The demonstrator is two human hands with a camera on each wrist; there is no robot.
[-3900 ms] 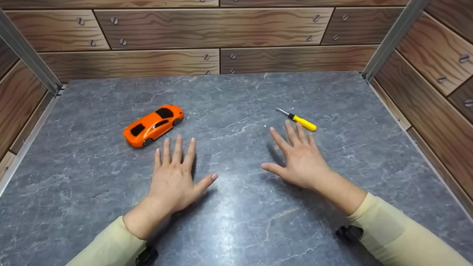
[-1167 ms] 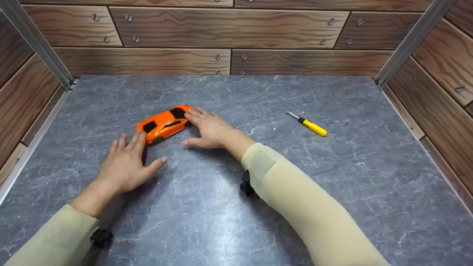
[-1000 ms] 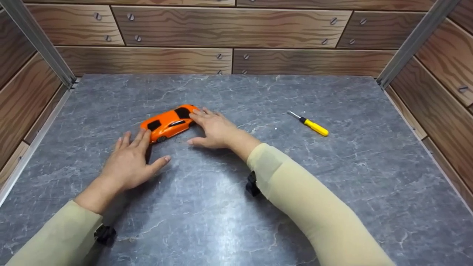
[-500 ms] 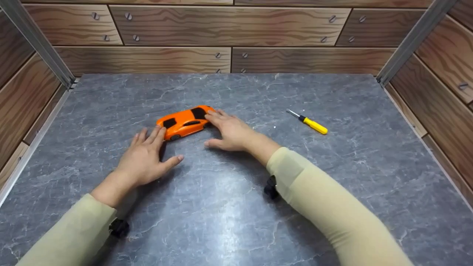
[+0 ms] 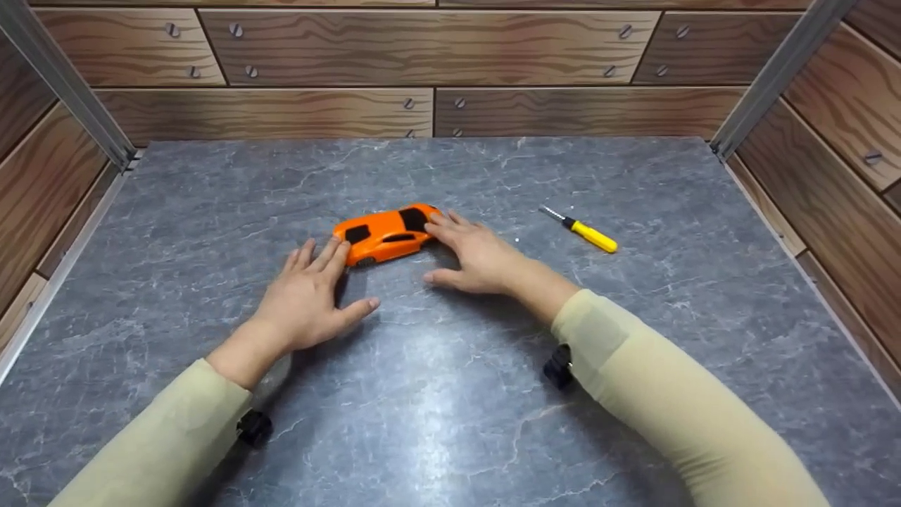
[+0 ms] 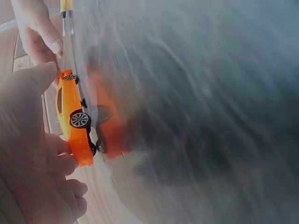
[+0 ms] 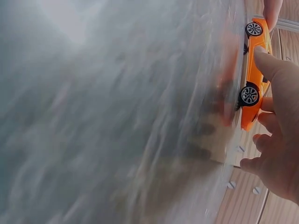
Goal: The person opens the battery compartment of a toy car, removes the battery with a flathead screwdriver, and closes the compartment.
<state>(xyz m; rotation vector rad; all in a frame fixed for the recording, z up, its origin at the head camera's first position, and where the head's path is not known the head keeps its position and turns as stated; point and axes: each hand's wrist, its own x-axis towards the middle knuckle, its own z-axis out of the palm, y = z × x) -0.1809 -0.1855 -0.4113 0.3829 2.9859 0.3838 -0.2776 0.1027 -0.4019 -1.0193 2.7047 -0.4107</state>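
The car is set upright on its wheels on the surface, near the middle. Its rear is touched by the straight fingers of the left grip, its nose by those of the right grip. Neither grip is clamped: the fingers are extended rather than curled round the body, and both thumbs are held apart from it in the head view. The screwdriver is seen off to the right, touched by neither grip.

By its look, a light, stiff shell of hard plastic is to be expected, glossy and so a little slippery. Should the wheels turn freely, the car would easily be rolled if pushed at one end only; even pressure from both ends is called for. For a firmer hold, the body is best taken low across its sides, between front and rear wheels, with hard squeezing on the windows avoided
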